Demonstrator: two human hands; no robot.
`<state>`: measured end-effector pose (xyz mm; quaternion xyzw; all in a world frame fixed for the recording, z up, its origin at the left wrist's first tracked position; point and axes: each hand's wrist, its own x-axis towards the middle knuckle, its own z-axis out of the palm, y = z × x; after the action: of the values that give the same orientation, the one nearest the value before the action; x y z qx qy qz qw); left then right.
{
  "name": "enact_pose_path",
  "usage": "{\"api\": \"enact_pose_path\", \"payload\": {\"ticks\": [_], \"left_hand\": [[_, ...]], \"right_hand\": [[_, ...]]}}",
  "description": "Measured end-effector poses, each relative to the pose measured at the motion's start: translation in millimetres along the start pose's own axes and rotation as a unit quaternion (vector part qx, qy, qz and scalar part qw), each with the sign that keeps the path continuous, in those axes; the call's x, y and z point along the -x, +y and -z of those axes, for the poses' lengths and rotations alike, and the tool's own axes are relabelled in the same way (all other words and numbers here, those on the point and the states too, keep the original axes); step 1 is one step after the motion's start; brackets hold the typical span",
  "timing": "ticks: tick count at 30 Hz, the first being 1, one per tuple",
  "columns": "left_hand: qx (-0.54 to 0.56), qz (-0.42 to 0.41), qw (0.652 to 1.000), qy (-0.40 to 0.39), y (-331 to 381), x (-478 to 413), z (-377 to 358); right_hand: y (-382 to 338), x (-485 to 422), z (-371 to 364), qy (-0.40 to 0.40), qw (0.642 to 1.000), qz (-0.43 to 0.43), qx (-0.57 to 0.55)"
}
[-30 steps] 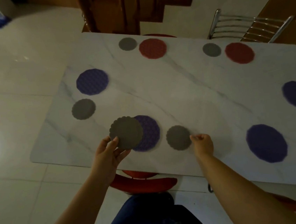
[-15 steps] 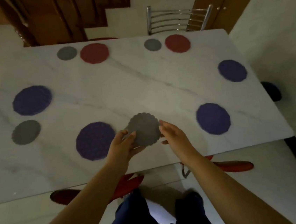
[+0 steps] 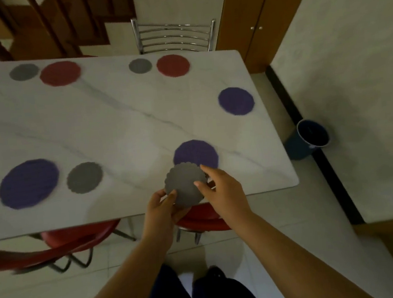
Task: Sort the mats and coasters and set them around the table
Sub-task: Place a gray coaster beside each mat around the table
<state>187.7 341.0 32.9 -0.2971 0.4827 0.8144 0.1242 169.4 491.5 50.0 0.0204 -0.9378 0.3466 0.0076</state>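
Pinching grey coaster (image 3: 186, 186) in left hand (image 3: 159, 208) and right hand (image 3: 222, 189) over table (image 3: 139, 121) edge at 5 o'clock. Done at 11, 1, 8; left to pair, purple mats (image 3: 236, 101) at 3 and 4.

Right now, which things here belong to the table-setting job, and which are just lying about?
Job: held grey coaster, gripped by left hand and right hand; three grey coasters laid out; purple mats; red mats; table.
Lying about: metal chair; red chairs; blue bin; wooden cupboard.
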Motion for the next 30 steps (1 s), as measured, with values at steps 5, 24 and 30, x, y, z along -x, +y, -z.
{"api": "enact_pose_path", "payload": {"ticks": [5,24,30], "left_hand": [[-0.004,-0.017,1.0,-0.01,-9.4,2.8,-30.6],[0.048,-0.03,0.998,0.014,34.1,-93.5,-43.2],[0.046,-0.014,0.998,0.043,31.1,-101.4,-47.1]], "right_hand": [[25.5,-7.1,27.7,0.03,0.991,-0.063,-0.117],[157.9,-115.1,48.3,0.049,0.865,-0.418,-0.274],[175.4,-109.3,34.5,0.039,0.897,-0.412,-0.155]]}}
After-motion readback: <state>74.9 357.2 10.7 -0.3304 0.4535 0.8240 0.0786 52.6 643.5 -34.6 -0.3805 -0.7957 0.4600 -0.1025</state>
